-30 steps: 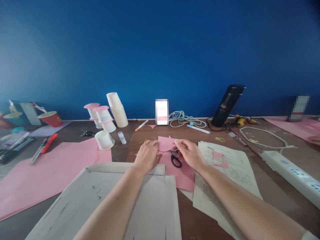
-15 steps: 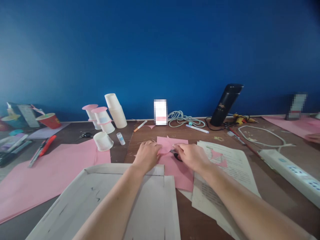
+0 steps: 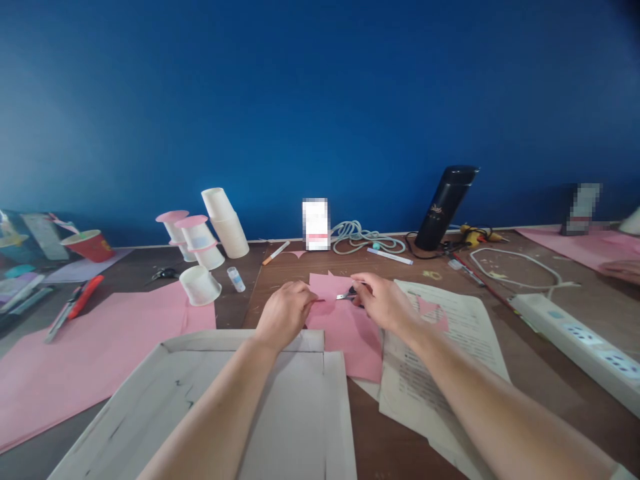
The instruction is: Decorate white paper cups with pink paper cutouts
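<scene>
My left hand point(image 3: 285, 310) is closed, its fingertips pinching a small piece of pink paper point(image 3: 318, 299). Just right of it, my right hand point(image 3: 383, 299) grips a pair of scissors point(image 3: 346, 295); their silver blades point left toward that piece, and the dark handles are mostly covered by my fingers. Beneath both hands lies a pink paper sheet point(image 3: 353, 350). Its right side meets some printed pages point(image 3: 450, 360) with pink offcuts point(image 3: 434, 315) on them. My left forearm passes over a large whitish board point(image 3: 200, 407).
Left are stacked pink sheets point(image 3: 125, 327), a box cutter point(image 3: 75, 307) and a white paper cup point(image 3: 200, 285). A phone point(image 3: 316, 225), coiled cable point(image 3: 367, 237) and black flask point(image 3: 446, 208) stand along the wall. Right lie a power strip point(image 3: 580, 340) and another person's hand point(image 3: 624, 268).
My hands have drawn slightly apart: the left has moved left with the small paper piece, and the scissors now show clear of it. The whole view has shifted a little.
</scene>
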The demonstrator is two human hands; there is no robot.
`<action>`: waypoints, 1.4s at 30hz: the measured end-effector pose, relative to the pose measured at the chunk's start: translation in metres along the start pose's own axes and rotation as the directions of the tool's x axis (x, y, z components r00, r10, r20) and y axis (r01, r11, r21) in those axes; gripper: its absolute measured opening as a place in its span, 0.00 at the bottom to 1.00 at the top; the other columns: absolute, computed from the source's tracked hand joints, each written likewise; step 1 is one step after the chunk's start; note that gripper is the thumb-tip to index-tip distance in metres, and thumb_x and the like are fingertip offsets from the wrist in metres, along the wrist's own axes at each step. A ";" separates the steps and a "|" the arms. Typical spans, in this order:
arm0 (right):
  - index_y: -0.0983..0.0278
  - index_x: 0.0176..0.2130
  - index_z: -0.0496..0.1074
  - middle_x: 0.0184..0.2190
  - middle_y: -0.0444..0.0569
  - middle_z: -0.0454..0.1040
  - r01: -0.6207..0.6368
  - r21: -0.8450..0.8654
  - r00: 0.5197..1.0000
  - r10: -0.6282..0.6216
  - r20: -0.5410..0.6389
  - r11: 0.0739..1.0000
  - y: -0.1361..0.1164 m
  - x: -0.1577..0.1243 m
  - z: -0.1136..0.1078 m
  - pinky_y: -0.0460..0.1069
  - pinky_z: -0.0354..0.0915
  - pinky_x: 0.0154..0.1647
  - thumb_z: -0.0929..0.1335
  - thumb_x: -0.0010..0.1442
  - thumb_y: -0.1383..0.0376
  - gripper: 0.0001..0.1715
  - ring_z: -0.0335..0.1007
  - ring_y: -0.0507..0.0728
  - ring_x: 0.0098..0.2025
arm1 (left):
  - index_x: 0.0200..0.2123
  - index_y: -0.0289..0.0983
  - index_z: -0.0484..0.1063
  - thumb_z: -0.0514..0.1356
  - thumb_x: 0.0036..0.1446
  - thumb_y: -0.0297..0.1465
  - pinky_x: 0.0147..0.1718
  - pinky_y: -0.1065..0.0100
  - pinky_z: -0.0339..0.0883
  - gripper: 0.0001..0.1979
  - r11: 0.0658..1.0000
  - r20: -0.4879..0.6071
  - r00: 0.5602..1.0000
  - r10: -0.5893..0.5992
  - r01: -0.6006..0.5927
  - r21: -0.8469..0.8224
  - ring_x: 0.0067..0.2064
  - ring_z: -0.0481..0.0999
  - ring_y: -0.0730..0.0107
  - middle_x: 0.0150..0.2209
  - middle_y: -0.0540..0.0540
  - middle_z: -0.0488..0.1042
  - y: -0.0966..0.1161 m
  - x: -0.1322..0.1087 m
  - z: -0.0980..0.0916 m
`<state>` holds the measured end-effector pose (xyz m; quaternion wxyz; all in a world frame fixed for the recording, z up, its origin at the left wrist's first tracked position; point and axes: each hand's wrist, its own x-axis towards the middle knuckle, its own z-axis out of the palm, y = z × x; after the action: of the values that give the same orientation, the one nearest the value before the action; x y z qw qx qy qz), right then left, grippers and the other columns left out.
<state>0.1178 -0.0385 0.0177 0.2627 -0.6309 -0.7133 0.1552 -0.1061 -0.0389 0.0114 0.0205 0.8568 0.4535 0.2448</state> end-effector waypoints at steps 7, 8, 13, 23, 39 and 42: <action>0.61 0.44 0.73 0.25 0.47 0.78 -0.053 0.338 0.967 -0.036 0.251 0.939 -0.008 -0.004 0.002 0.46 0.64 0.27 0.61 0.63 0.51 0.21 0.73 0.54 0.24 | 0.32 0.38 0.74 0.55 0.54 0.22 0.34 0.69 0.61 0.09 1.000 0.135 0.991 0.015 -0.013 -0.015 0.37 0.70 0.67 0.33 0.48 0.73 0.004 -0.003 -0.002; 0.62 0.45 0.72 0.24 0.47 0.78 -0.123 0.393 0.942 -0.017 0.334 0.911 -0.009 -0.005 0.001 0.46 0.64 0.25 0.62 0.62 0.50 0.22 0.72 0.53 0.22 | 0.32 0.38 0.73 0.54 0.54 0.22 0.33 0.69 0.61 0.09 1.000 0.128 0.992 0.017 -0.014 -0.024 0.37 0.70 0.68 0.33 0.48 0.72 0.005 -0.003 -0.003; 0.62 0.52 0.69 0.31 0.51 0.79 -0.416 0.544 0.822 0.045 0.568 0.729 -0.017 -0.007 0.002 0.43 0.60 0.17 0.65 0.59 0.50 0.26 0.73 0.52 0.22 | 0.34 0.38 0.74 0.53 0.58 0.25 0.35 0.69 0.61 0.10 0.997 0.025 1.000 -0.005 0.007 -0.072 0.37 0.69 0.69 0.34 0.48 0.73 0.009 -0.003 -0.005; 0.66 0.34 0.74 0.23 0.49 0.76 -0.292 0.556 0.894 0.017 0.447 0.778 -0.004 -0.002 0.021 0.41 0.55 0.16 0.68 0.56 0.50 0.21 0.71 0.51 0.22 | 0.35 0.40 0.77 0.53 0.55 0.22 0.36 0.65 0.62 0.14 0.998 0.197 0.978 0.068 -0.066 -0.017 0.39 0.69 0.65 0.35 0.47 0.75 0.007 -0.004 -0.006; 0.65 0.44 0.73 0.25 0.49 0.78 -0.309 0.594 0.911 0.052 0.409 0.743 -0.006 -0.002 0.023 0.40 0.54 0.15 0.67 0.59 0.57 0.17 0.74 0.51 0.24 | 0.41 0.40 0.74 0.54 0.57 0.38 0.33 0.67 0.62 0.13 0.983 0.279 0.954 -0.109 0.145 -0.113 0.35 0.74 0.64 0.35 0.47 0.77 0.013 -0.004 -0.013; 0.65 0.45 0.72 0.27 0.49 0.78 -0.311 0.619 0.911 0.040 0.411 0.721 -0.007 -0.002 0.023 0.40 0.54 0.15 0.67 0.59 0.57 0.17 0.74 0.52 0.24 | 0.40 0.41 0.73 0.54 0.55 0.48 0.31 0.67 0.60 0.19 0.983 0.278 0.952 -0.128 0.159 -0.090 0.36 0.74 0.62 0.35 0.47 0.76 0.015 -0.004 -0.015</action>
<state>0.0988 -0.0389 0.0022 0.3174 -0.5182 -0.5802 0.5424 -0.1028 -0.0534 0.0269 0.1478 0.8444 0.4932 0.1478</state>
